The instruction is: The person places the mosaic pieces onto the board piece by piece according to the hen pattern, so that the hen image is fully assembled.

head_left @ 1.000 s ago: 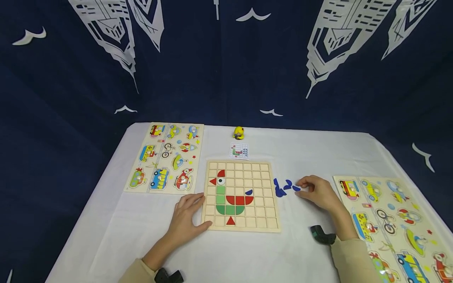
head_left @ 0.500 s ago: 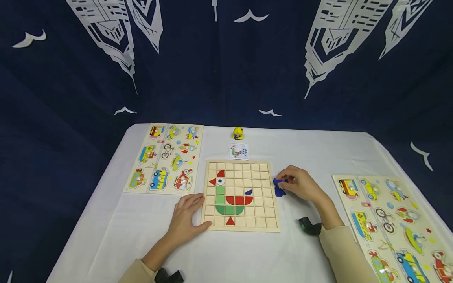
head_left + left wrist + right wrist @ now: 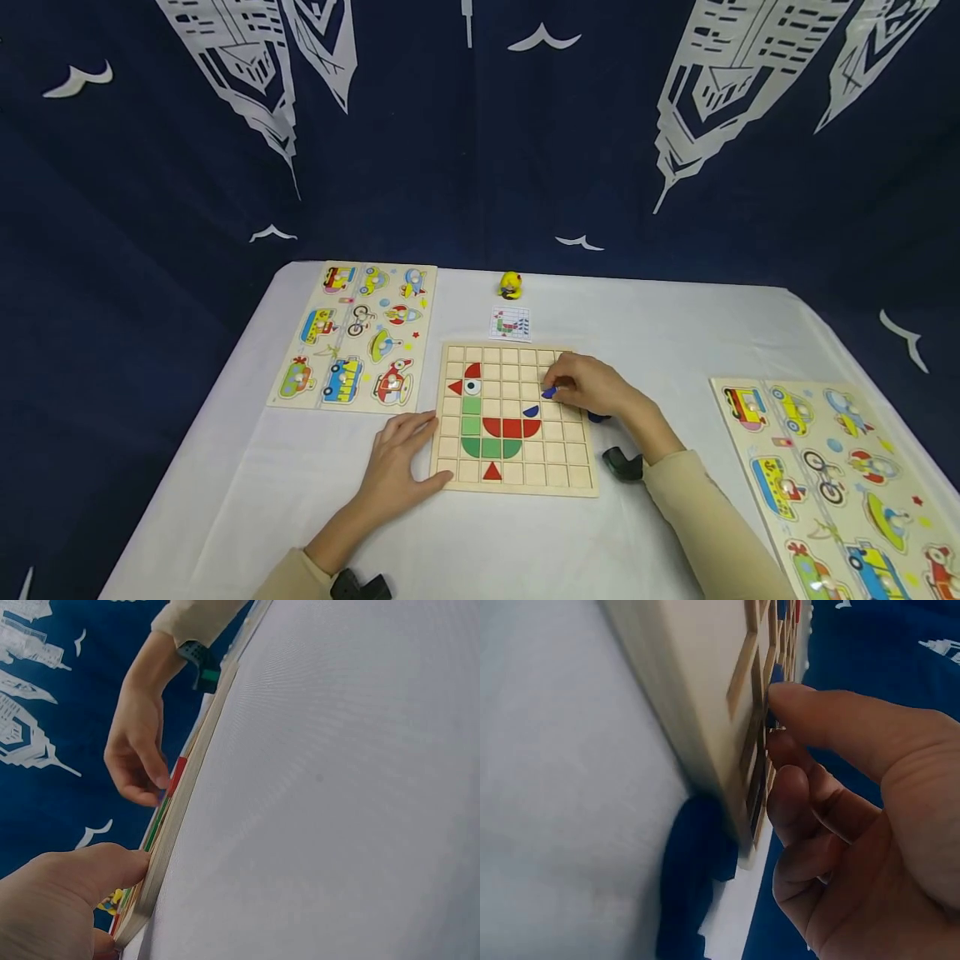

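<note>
A wooden grid board [image 3: 558, 479] lies on the white table. Between thumb and fingertips, my right hand [image 3: 596, 385] pinches a small blue curved piece [image 3: 550, 392] over the board's right part. Red, green and white pieces form a bird-like figure on the grid, with a red triangle [image 3: 492, 472] below it. One blue piece [image 3: 531, 412] lies just above the red row [image 3: 512, 428]. My left hand [image 3: 397, 462] rests at the board's left edge, its thumb [image 3: 124, 864] touching the near corner. Loose blue pieces [image 3: 690, 877] lie beside the right edge, mostly hidden by my right hand in the head view.
A small printed pattern card [image 3: 511, 323] and a yellow toy [image 3: 510, 285] stand behind the board. Vehicle picture puzzles lie on both sides, the left puzzle [image 3: 360, 350] farther back and the right puzzle [image 3: 832, 475] nearer. A dark blue patterned cloth [image 3: 480, 150] hangs behind.
My right hand has moved left from the far side of the loose blue pieces, taken one up and carried it over the board. My left hand has stayed at the board's edge.
</note>
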`<action>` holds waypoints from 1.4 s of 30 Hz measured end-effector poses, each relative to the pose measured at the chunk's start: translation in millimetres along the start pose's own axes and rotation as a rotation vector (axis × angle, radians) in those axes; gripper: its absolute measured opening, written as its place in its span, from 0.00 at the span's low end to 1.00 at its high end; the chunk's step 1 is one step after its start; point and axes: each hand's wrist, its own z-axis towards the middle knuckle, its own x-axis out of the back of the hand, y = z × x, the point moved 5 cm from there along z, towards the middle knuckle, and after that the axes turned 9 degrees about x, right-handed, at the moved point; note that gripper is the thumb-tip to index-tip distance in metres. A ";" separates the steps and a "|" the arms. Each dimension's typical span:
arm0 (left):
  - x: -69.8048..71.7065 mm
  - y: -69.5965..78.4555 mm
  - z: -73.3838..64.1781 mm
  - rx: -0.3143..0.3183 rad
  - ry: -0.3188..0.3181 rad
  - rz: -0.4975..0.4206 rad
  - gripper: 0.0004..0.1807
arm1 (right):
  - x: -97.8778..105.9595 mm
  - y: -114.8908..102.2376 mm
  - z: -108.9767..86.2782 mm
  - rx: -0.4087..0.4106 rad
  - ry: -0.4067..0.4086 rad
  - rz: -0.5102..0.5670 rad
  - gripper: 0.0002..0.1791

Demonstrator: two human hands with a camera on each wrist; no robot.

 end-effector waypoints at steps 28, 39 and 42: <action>1.1 1.6 -0.4 -0.004 -0.006 0.006 0.41 | 24.8 45.6 -84.7 -0.250 0.237 -0.050 0.19; 1.2 1.2 -0.1 -0.010 -0.001 0.012 0.41 | 24.4 48.9 -84.4 -0.289 0.233 -0.077 0.11; 0.9 1.8 -0.3 -0.010 -0.001 0.010 0.41 | 24.9 50.4 -89.0 -0.307 0.244 -0.085 0.08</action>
